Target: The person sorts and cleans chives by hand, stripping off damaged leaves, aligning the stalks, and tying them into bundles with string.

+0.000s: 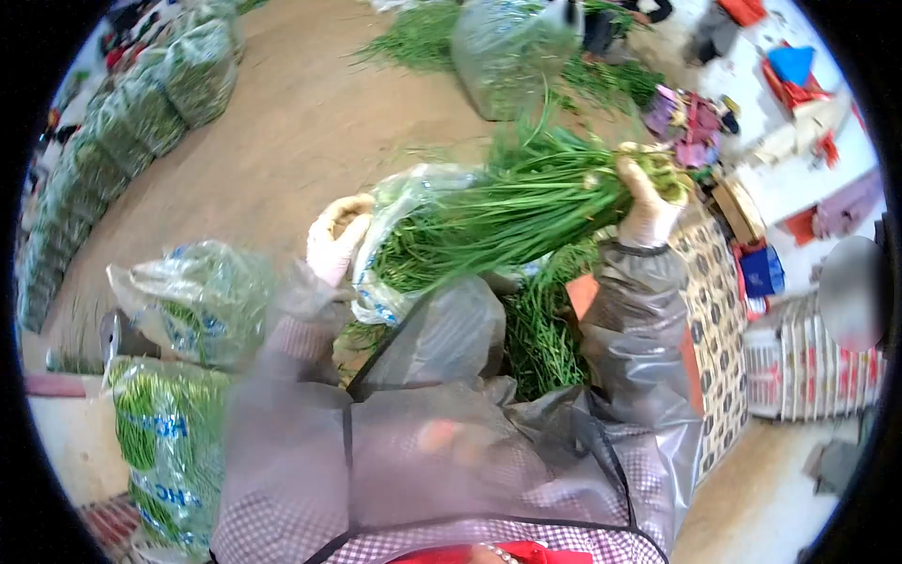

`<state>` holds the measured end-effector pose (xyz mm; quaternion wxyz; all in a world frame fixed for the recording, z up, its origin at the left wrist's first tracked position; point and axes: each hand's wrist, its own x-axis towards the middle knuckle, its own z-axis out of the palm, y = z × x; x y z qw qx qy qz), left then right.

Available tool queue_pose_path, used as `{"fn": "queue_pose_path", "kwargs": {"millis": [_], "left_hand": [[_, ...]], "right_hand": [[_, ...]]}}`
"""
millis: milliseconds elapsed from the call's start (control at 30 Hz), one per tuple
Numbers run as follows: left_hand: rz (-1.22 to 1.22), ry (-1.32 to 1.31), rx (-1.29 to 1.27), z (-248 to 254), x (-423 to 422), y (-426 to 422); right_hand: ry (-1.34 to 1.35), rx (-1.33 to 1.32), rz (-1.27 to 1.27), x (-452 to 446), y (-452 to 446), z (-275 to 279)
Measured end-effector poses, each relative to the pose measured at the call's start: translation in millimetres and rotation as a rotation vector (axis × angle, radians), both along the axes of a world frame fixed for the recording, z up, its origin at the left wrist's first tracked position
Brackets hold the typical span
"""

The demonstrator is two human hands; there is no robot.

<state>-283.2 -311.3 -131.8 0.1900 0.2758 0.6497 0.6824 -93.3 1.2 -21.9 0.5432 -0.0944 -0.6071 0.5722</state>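
My right hand [646, 193], in a pale glove, is wrapped round the root end of a large bunch of long green stalks [536, 202]. The leafy end points left, into the mouth of a clear plastic bag [381, 254]. At the left edge of that bag my left hand [340, 230], also gloved, has its fingers curled against the plastic. More loose green stalks [540, 343] lie below the bunch, by my lap.
Filled clear bags stand at the left [169, 423], with a long row of packed bags [141, 122] beyond. Ahead are a big bag [512, 56] and a partly visible person [648, 11]. A patterned board [714, 329] and a woven sack [813, 362] are at right.
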Motion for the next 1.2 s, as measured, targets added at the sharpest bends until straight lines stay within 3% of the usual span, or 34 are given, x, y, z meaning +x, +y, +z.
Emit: {"fn": "queue_pose_path", "kwargs": {"millis": [67, 133, 200, 267, 300, 333, 400, 533, 667, 800, 933, 1000, 1067, 1167, 1200], "left_hand": [[-0.882, -0.428, 0.388, 1, -2, 22], [-1.184, -0.745, 0.354, 44, 75, 45], [-1.401, -0.995, 0.346, 37, 120, 90], [-1.378, -1.303, 0.310, 17, 135, 119], [-1.319, -1.227, 0.317, 31, 142, 120], [-1.339, -1.329, 0.368, 23, 145, 121], [-1.300, -1.474, 0.554, 16, 162, 122], [-1.265, -1.317, 0.408, 8, 189, 115], [-1.240, -1.126, 0.242, -3, 205, 109], [-1.216, -0.944, 0.058, -18, 215, 109], [-1.200, -0.810, -0.099, -33, 222, 109], [-1.197, -0.767, -0.168, -41, 223, 109], [-1.195, -0.731, -0.226, -48, 226, 110], [-1.196, -0.690, -0.306, -59, 227, 112], [-1.194, -0.685, -0.326, -63, 227, 114]], "right_hand": [[-0.062, -0.005, -0.002, 6, -4, 2], [-0.083, -0.044, 0.050, 21, -16, 9], [-0.144, 0.012, 0.078, 42, -27, 16], [-0.147, 0.115, 0.190, 60, -52, 16], [-0.210, 0.518, 0.051, 70, -64, 20], [-0.285, 0.914, -0.103, 79, -77, 22], [-0.201, 1.096, -0.145, 94, -104, -3], [-0.269, 1.266, -0.189, 134, -137, -51], [-0.474, 1.193, -0.157, 174, -144, -103], [-0.652, 0.795, 0.068, 210, -151, -141], [-0.568, 0.649, 0.210, 227, -146, -163], [-0.492, 0.452, 0.356, 229, -140, -160], [-0.420, 0.417, 0.311, 237, -139, -149], [-0.431, 0.282, -0.170, 257, -142, -148], [-0.321, 0.293, -0.352, 259, -136, -155]]}}
